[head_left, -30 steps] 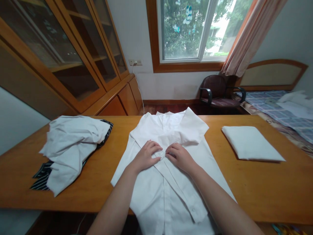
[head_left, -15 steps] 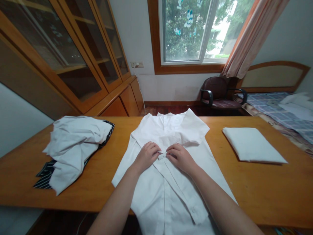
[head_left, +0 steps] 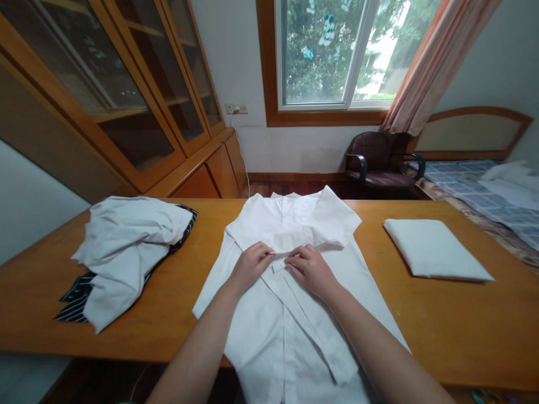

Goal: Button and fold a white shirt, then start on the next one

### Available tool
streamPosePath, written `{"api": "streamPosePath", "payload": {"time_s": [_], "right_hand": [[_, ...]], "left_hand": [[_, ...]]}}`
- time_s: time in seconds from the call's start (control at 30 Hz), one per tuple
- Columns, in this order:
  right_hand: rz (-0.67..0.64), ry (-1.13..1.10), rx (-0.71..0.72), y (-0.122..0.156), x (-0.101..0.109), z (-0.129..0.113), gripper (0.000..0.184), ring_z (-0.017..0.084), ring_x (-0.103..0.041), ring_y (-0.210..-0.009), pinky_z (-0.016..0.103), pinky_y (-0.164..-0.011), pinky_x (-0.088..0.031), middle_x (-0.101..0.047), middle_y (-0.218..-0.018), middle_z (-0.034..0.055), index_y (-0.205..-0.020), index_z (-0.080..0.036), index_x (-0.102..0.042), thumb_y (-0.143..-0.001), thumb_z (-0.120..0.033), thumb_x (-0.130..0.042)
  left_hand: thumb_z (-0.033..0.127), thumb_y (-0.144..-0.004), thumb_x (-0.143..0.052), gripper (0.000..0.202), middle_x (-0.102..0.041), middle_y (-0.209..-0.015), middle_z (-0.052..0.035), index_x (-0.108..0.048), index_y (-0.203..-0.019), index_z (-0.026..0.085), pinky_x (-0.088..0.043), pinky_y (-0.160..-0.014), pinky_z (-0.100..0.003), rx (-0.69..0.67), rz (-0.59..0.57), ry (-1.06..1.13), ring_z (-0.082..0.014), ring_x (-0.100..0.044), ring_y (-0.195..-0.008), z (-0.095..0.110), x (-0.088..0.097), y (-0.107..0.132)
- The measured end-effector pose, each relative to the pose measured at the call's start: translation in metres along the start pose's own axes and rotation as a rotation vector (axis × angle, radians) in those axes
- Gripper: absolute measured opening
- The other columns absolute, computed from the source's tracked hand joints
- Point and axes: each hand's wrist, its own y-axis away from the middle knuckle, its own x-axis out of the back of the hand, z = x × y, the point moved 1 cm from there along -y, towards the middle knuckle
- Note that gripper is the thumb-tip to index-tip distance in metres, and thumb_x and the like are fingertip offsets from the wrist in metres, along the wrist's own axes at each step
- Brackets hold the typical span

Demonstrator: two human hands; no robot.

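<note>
Glass-fronted wooden cabinet (head_left: pixel 126 101), upper left. Wood-framed window (head_left: pixel 328 50), top centre, daylight and trees beyond. Peach curtain (head_left: pixel 425 62), upper right. White wall (head_left: pixel 236 56) with socket (head_left: pixel 236 108). Dark armchair (head_left: pixel 379 160), right of centre. Bed (head_left: pixel 484 188) with headboard (head_left: pixel 471 129), right edge. Wooden floor (head_left: pixel 295 187). Long wooden table (head_left: pixel 463 325), foreground.

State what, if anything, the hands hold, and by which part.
The left hand and the right hand each pinch the white shirt. Their grip is on a small fold of fabric at the shirt's middle, where the fingertips meet.
</note>
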Motion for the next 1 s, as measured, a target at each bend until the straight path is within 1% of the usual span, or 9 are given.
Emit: {"api": "streamPosePath", "payload": {"time_s": [0.07, 0.17, 0.27, 0.37, 0.47, 0.57, 0.63, 0.8, 1.0], "right_hand": [[-0.016, 0.016, 0.007, 0.0, -0.002, -0.002, 0.015, 0.022, -0.057, -0.088, 0.037, -0.079, -0.051, -0.072, -0.097, 0.0073, -0.099, -0.023, -0.077, -0.093, -0.021, -0.063], [-0.053, 0.033, 0.036, 0.0, -0.005, -0.004, 0.017, 0.021, -0.059, -0.084, 0.037, -0.08, -0.051, -0.074, -0.1, 0.007, -0.1, -0.022, -0.076, -0.094, -0.021, -0.06], [-0.091, 0.048, 0.052, 0.0, -0.006, -0.007, 0.016, 0.021, -0.06, -0.085, 0.037, -0.082, -0.05, -0.075, -0.101, 0.007, -0.1, -0.022, -0.075, -0.094, -0.024, -0.061], [-0.135, 0.063, 0.044, -0.001, -0.006, -0.008, 0.016, 0.023, -0.059, -0.088, 0.038, -0.083, -0.05, -0.074, -0.102, 0.0074, -0.1, -0.021, -0.074, -0.092, -0.032, -0.065], [-0.162, 0.087, 0.026, -0.002, -0.004, -0.011, 0.022, 0.023, -0.058, -0.089, 0.037, -0.083, -0.049, -0.073, -0.102, 0.0079, -0.098, -0.02, -0.073, -0.09, -0.04, -0.068], [-0.182, 0.13, 0.004, -0.003, -0.002, -0.015, 0.026, 0.024, -0.057, -0.088, 0.037, -0.081, -0.048, -0.072, -0.099, 0.0081, -0.097, -0.02, -0.072, -0.089, -0.044, -0.069], [-0.191, 0.157, -0.017, -0.004, -0.002, -0.018, 0.026, 0.024, -0.057, -0.089, 0.037, -0.081, -0.048, -0.071, -0.099, 0.0079, -0.098, -0.02, -0.071, -0.087, -0.043, -0.071], [-0.178, 0.194, -0.087, -0.004, -0.004, -0.019, 0.019, 0.024, -0.057, -0.093, 0.036, -0.082, -0.048, -0.069, -0.102, 0.0069, -0.097, -0.02, -0.07, -0.084, -0.033, -0.075], [-0.138, 0.211, -0.061, -0.001, -0.01, -0.014, 0.008, 0.021, -0.057, -0.091, 0.034, -0.084, -0.047, -0.067, -0.098, 0.0067, -0.093, -0.022, -0.073, -0.09, -0.026, -0.066]], "left_hand": [[0.026, -0.095, -0.056, 0.015, -0.065, -0.085, -0.0037, -0.067, -0.088, 0.019, -0.047, -0.074, -0.027, 0.021, 0.01, 0.034, -0.0166, -0.061, -0.081, 0.0, 0.0, 0.0], [0.027, -0.095, -0.057, 0.016, -0.067, -0.087, -0.0043, -0.069, -0.089, 0.019, -0.048, -0.076, -0.027, 0.044, 0.013, 0.085, -0.0169, -0.063, -0.083, 0.001, 0.001, -0.001], [0.03, -0.094, -0.057, 0.018, -0.069, -0.088, -0.0046, -0.07, -0.089, 0.019, -0.049, -0.078, -0.028, 0.074, 0.01, 0.117, -0.0176, -0.064, -0.084, 0.001, 0.001, -0.002], [0.033, -0.093, -0.058, 0.019, -0.072, -0.087, -0.0039, -0.071, -0.09, 0.019, -0.05, -0.077, -0.028, 0.135, 0.011, 0.141, -0.0178, -0.065, -0.082, 0.0, -0.001, -0.002], [0.035, -0.091, -0.061, 0.02, -0.074, -0.087, -0.0033, -0.072, -0.091, 0.019, -0.051, -0.075, -0.027, 0.212, 0.03, 0.198, -0.0178, -0.067, -0.08, -0.002, -0.005, 0.0], [0.037, -0.089, -0.063, 0.021, -0.074, -0.086, -0.0026, -0.072, -0.09, 0.018, -0.051, -0.073, -0.027, 0.258, 0.053, 0.249, -0.0177, -0.067, -0.078, -0.003, -0.009, 0.001], [0.038, -0.089, -0.063, 0.022, -0.074, -0.087, -0.0024, -0.073, -0.091, 0.018, -0.051, -0.075, -0.027, 0.272, 0.065, 0.265, -0.0181, -0.067, -0.08, -0.003, -0.009, 0.001], [0.04, -0.088, -0.063, 0.024, -0.075, -0.088, -0.0022, -0.072, -0.092, 0.019, -0.052, -0.078, -0.027, 0.319, 0.092, 0.301, -0.0187, -0.068, -0.083, -0.003, -0.009, 0.0], [0.042, -0.086, -0.064, 0.025, -0.074, -0.088, -0.0025, -0.072, -0.09, 0.018, -0.052, -0.08, -0.028, 0.373, 0.106, 0.341, -0.0198, -0.068, -0.085, -0.003, -0.009, -0.002]]}}
